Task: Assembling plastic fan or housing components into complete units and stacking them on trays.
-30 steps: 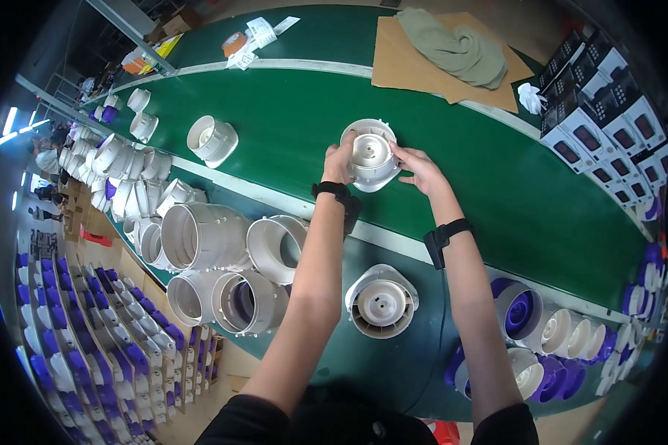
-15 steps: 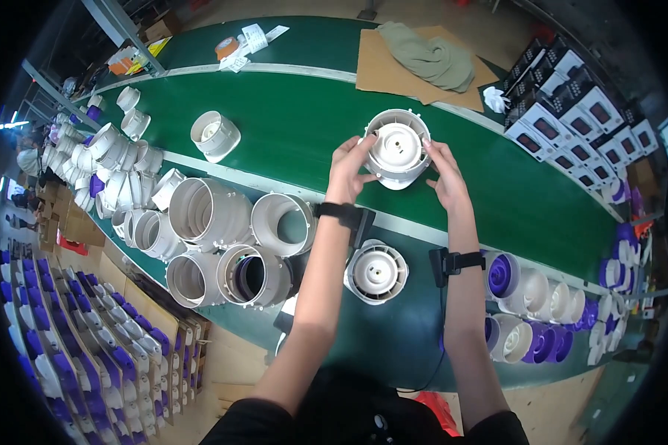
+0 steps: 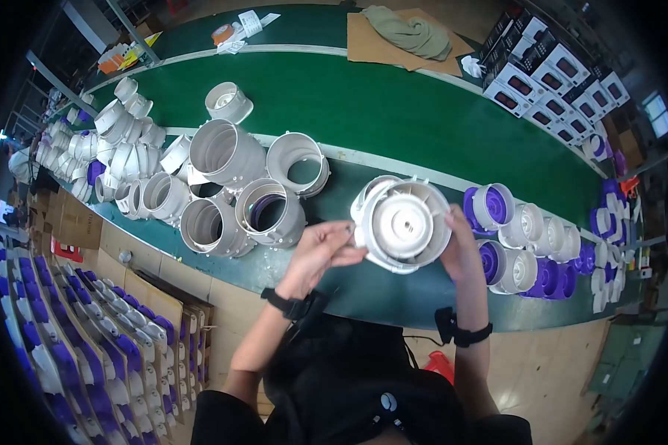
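Observation:
A white round plastic housing (image 3: 404,226), with a disc in its middle and ribs round the rim, is held up close to me. My left hand (image 3: 318,256) has its fingertips closed on a tab at the housing's left edge. Around the right side curls my right hand (image 3: 460,241), its fingers partly hidden by the housing. Behind the held piece, a second white housing (image 3: 369,194) shows only its upper left edge.
Open white cylinders (image 3: 271,211) stand left of my hands, with a heap of white parts (image 3: 122,156) beyond. Purple and white cups (image 3: 545,274) line the right. Boxes (image 3: 545,74) are stacked at the far right, beside cardboard (image 3: 378,53) bearing a cloth (image 3: 408,33). A single white housing (image 3: 228,102) sits on the green belt (image 3: 312,93).
Both hands have brought the housing from over the green belt back toward me, over the near table edge. It now looks larger, and the whole view has shifted.

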`<state>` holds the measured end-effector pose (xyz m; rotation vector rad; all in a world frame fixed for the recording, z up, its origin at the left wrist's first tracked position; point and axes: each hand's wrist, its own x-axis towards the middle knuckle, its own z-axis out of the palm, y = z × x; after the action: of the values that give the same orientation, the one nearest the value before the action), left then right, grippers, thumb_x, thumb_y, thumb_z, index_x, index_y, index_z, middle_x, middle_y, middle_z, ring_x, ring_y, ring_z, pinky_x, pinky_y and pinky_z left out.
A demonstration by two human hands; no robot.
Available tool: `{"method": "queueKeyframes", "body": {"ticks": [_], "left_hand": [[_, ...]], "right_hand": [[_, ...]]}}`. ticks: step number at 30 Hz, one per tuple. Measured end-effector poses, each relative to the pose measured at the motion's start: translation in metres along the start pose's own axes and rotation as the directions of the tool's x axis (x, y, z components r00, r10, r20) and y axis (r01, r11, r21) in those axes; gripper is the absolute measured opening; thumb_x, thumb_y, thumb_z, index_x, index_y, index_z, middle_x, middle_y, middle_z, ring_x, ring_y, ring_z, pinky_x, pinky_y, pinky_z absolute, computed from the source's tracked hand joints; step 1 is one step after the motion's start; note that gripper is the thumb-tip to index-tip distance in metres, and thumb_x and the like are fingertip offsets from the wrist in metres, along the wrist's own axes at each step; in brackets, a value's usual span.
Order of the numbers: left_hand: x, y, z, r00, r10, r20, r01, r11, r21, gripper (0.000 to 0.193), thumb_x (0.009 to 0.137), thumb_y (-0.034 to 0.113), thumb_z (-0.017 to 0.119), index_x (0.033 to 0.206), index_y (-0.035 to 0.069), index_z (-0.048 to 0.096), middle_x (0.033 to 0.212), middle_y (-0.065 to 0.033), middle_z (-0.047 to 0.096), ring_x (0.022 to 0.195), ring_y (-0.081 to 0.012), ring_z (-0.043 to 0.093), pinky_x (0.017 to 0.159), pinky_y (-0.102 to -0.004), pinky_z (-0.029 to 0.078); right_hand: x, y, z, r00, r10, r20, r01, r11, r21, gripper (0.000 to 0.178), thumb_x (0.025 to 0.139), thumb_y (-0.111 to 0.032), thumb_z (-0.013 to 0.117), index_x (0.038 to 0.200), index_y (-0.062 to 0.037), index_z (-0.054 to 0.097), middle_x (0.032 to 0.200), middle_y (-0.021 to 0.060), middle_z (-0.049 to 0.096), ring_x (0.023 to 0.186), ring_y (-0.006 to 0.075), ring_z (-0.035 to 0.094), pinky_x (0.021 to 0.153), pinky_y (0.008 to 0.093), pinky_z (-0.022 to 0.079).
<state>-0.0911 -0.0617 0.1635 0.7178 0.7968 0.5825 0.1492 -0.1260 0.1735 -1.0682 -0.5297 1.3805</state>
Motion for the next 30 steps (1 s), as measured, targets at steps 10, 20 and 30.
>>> {"method": "queueKeyframes", "body": {"ticks": [10,20,30], "left_hand": [[-0.072,-0.080,-0.067,0.981,-0.067,-0.183,0.058,0.997,-0.053,0.022,0.088,0.010,0.048,0.107,0.000,0.044,0.080,-0.0083,0.060,0.065,-0.0180,0.062,0.055,-0.0263,0.054],[-0.098,-0.083,-0.085,0.991,0.130,0.003,-0.115,0.887,-0.448,0.038,0.090,0.017,0.043,0.122,-0.001,0.035,0.119,-0.0167,0.046,0.106,-0.0279,0.050,0.087,-0.0435,0.046],[-0.169,-0.084,-0.156,0.874,0.334,-0.353,-0.485,0.642,-0.594,0.049,0.088,0.031,0.043,0.123,-0.003,0.036,0.122,-0.0179,0.044,0.110,-0.0292,0.047,0.093,-0.0445,0.041]], "right_hand": [[-0.064,0.077,0.034,0.986,0.168,0.010,-0.168,0.986,0.015,0.033,0.082,-0.025,0.055,0.107,-0.0068,0.044,0.104,0.0045,0.047,0.097,0.0124,0.045,0.079,0.0334,0.041],[-0.066,0.090,0.063,0.953,0.219,0.207,-0.217,0.976,-0.034,0.045,0.086,-0.037,0.050,0.119,-0.0086,0.036,0.110,0.0081,0.042,0.101,0.0161,0.044,0.082,0.0361,0.041],[0.085,0.119,-0.084,0.890,-0.117,-0.441,-0.091,0.902,-0.423,0.050,0.089,-0.045,0.037,0.119,-0.0048,0.043,0.108,0.0088,0.050,0.088,0.0157,0.050,0.071,0.0299,0.042]]}}
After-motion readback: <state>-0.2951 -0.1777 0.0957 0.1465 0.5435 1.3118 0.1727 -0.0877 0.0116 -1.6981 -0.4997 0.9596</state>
